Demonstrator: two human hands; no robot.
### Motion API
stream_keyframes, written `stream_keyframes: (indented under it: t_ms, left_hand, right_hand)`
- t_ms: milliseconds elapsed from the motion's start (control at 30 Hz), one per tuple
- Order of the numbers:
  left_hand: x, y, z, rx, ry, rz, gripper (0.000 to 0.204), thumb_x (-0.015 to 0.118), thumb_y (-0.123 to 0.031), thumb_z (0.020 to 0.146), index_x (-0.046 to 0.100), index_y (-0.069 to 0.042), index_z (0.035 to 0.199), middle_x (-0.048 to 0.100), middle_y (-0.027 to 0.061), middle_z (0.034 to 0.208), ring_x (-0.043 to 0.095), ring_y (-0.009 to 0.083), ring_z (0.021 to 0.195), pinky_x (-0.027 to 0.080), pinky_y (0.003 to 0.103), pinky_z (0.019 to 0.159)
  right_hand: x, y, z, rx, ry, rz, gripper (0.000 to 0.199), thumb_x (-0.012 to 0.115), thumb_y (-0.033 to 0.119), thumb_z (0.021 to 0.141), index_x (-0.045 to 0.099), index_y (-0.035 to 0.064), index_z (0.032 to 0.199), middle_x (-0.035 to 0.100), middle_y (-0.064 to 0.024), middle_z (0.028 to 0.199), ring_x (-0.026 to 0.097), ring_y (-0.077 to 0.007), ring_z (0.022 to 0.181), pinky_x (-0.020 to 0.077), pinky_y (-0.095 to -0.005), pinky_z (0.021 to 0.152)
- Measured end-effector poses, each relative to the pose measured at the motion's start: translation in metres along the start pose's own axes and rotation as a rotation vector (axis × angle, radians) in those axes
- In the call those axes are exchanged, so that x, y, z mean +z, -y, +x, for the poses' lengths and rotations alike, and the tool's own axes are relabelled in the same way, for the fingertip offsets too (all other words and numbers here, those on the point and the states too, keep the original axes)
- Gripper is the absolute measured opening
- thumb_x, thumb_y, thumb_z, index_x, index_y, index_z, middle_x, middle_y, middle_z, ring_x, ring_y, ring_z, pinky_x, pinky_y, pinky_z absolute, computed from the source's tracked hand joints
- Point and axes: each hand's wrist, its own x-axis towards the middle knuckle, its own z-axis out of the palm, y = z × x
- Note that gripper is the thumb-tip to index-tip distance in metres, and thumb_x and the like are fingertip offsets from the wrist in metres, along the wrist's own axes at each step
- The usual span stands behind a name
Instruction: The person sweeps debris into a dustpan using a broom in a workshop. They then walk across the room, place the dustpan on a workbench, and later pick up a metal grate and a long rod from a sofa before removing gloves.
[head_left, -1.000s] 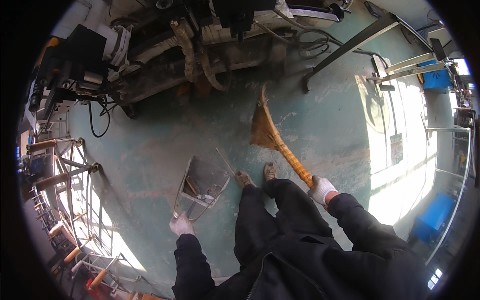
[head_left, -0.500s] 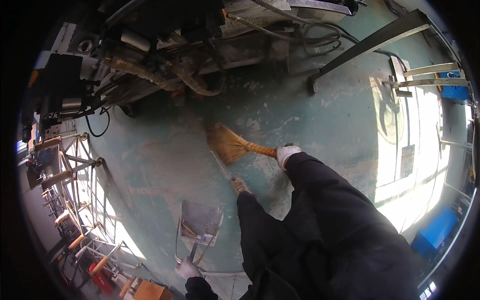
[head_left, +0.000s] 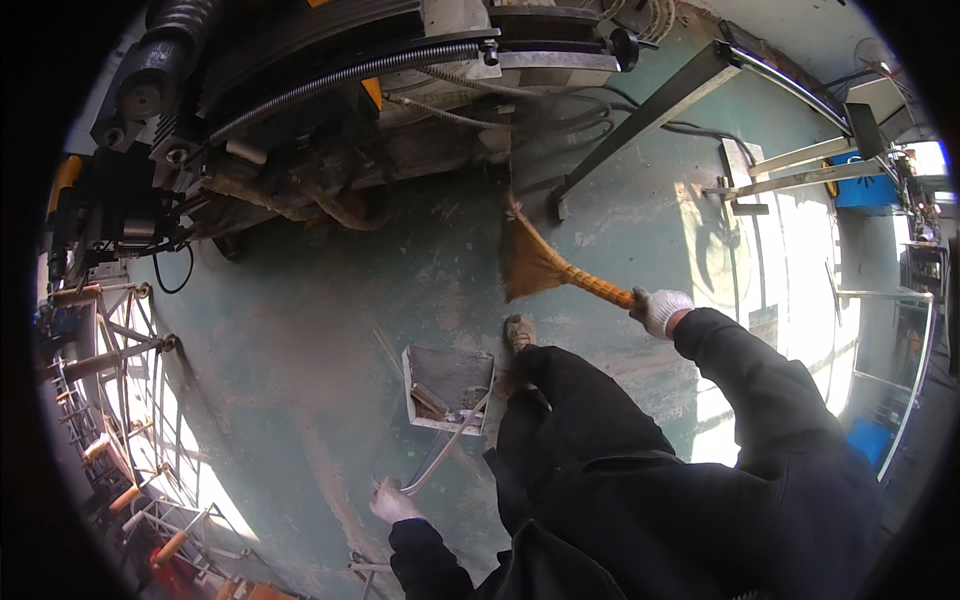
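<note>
Since the earlier frame the broom (head_left: pixel 545 268) had swung further out toward the machine (head_left: pixel 330 120), its bristles now resting on the green floor (head_left: pixel 300 330) near the base of the dark steel frame (head_left: pixel 640 120), and the dustpan (head_left: pixel 445 388) had come up closer beside the person's shoe (head_left: pixel 519 332).

At the left, the gloved left hand (head_left: pixel 392 502) was closed around the dustpan's long bent handle, holding the metal pan flat on the floor with some scraps lying inside it. To the right, the gloved right hand (head_left: pixel 660 308) gripped the orange broom handle, arm stretched forward. The pan sat just behind the bristles, so the sweepings ahead looked, by my judgement, ready to be drawn back into it.
</note>
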Motion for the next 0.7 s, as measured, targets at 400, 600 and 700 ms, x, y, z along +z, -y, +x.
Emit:
stream_keyframes:
  t_ms: [400,600,700]
  left_hand:
    - [0.052,0.039,-0.137,0.015,0.042,-0.204,0.013,0.064,0.001,0.084,0.064,0.007,0.095,0.059,0.0046,0.091,0.055,0.0188,0.079,0.046,0.036,0.075]
    - [0.070,0.055,-0.180,0.075,-0.064,0.197,0.023,0.066,0.000,0.082,0.070,0.010,0.103,0.068,0.0098,0.096,0.065,0.0219,0.086,0.052,0.038,0.080]
    - [0.090,0.049,-0.194,0.025,-0.131,0.141,0.019,0.066,0.000,0.082,0.067,0.009,0.098,0.063,0.0076,0.091,0.060,0.0213,0.081,0.049,0.038,0.075]
  right_hand:
    - [0.037,0.106,0.182,-0.383,0.017,-0.155,0.047,0.065,0.045,0.111,0.069,0.0157,0.147,0.084,-0.0195,0.114,0.081,-0.0428,0.113,0.0641,-0.0552,0.096]
    - [-0.007,-0.076,0.245,-0.079,0.002,-0.214,0.036,0.069,0.034,0.108,0.083,0.0141,0.135,0.085,-0.0165,0.129,0.081,-0.0358,0.124,0.0641,-0.0486,0.106]
    - [-0.068,-0.151,0.237,-0.031,-0.014,-0.261,0.038,0.069,0.037,0.109,0.079,0.0119,0.136,0.085,-0.0164,0.124,0.081,-0.0366,0.120,0.0648,-0.0496,0.101]
